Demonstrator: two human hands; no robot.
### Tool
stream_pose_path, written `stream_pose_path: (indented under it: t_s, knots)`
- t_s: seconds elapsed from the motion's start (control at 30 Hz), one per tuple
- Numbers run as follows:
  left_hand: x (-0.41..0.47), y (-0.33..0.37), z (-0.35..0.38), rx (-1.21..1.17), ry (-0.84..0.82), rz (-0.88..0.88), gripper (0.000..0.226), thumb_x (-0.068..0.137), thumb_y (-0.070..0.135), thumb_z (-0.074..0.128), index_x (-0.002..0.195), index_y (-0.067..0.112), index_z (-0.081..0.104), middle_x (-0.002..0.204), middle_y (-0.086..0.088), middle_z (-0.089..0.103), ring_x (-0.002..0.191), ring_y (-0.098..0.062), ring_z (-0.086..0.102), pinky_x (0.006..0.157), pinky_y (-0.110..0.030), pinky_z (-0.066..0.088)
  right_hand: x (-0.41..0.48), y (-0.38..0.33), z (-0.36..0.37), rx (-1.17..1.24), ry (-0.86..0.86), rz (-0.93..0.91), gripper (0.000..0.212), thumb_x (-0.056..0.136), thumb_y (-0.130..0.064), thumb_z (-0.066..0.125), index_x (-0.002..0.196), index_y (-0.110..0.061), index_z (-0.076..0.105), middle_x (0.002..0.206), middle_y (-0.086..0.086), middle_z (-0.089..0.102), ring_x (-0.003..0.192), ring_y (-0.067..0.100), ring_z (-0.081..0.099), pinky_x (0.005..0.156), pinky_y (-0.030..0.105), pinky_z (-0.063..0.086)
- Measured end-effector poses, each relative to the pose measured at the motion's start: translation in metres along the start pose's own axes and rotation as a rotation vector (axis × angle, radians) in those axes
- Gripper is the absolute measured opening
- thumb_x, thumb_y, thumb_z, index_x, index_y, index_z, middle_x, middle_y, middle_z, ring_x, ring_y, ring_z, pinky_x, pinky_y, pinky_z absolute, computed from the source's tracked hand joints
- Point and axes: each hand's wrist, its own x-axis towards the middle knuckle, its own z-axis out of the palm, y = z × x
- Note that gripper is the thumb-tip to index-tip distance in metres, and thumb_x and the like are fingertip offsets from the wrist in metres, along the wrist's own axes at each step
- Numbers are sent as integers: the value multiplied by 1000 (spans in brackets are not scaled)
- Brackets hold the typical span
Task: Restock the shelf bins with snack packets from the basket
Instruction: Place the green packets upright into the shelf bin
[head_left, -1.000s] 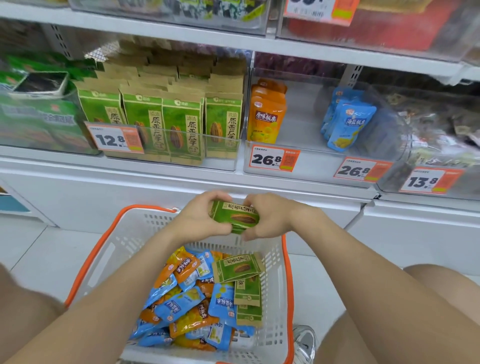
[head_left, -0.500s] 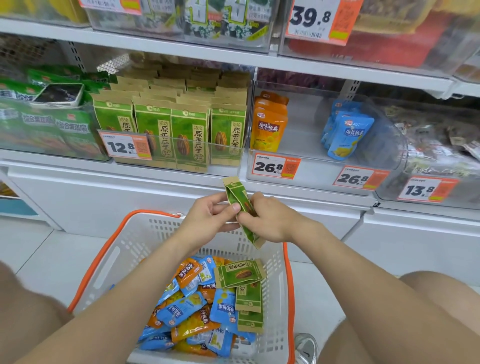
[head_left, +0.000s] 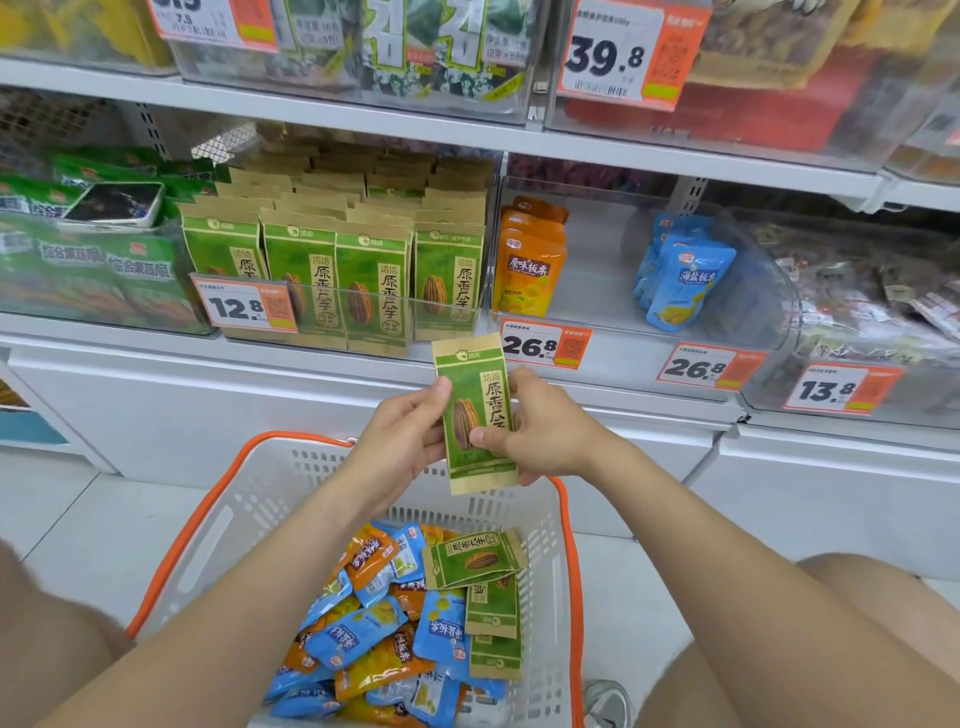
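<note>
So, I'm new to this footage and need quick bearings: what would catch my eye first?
First, the green seed packet, held upright mid-view by the left hand and right hand, just below the shelf bin of matching green packets. Under it stands the white basket with an orange rim, holding a heap of blue, orange and green packets. Bold orange-and-white price tags line the shelf edges.

White shelf (head_left: 119, 340) carries clear bins (head_left: 597, 260) holding packets (head_left: 306, 280).
</note>
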Motion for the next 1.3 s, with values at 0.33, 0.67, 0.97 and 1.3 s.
stream_pose_path:
  t_s: [0.33, 0.67, 0.97, 1.3]
  knots:
    - [-4, 11, 7, 123, 126, 96, 35, 111, 30, 45, 125, 10, 70, 112, -14, 78, 101, -30, 76, 78, -41, 64, -3, -13, -4, 119, -14, -97, 55, 93, -24, 78, 130, -22, 37, 116, -6, 65, 99, 18, 71, 53, 42, 63]
    - [-1, 30, 1, 223, 172, 298, 25, 105, 23, 59, 125, 15, 72, 111, -6, 79, 107, -25, 75, 92, -43, 62, 2, -42, -14, 272, 514, -283, 30, 99, -32, 68, 123, -25, 52, 107, -13, 72, 98, 7, 70, 85, 41, 60]
    - [11, 53, -21, 934, 443, 670, 48, 104, 26, 63, 150, 20, 52, 147, 3, 44, 138, -11, 45, 118, -28, 36, 3, -86, -34, 294, 928, -646, 15, 99, -5, 64, 111, -14, 60, 104, -8, 65, 90, 10, 63, 74, 28, 50]
    - [14, 51, -41, 1398, 448, 492, 82, 92, 11, 66, 163, 23, 27, 167, -1, 24, 152, -27, 28, 110, -54, 42, 39, -90, -38, -17, 939, -670, 13, 100, -7, 63, 108, -16, 60, 100, -8, 66, 87, 21, 55, 74, 34, 43]
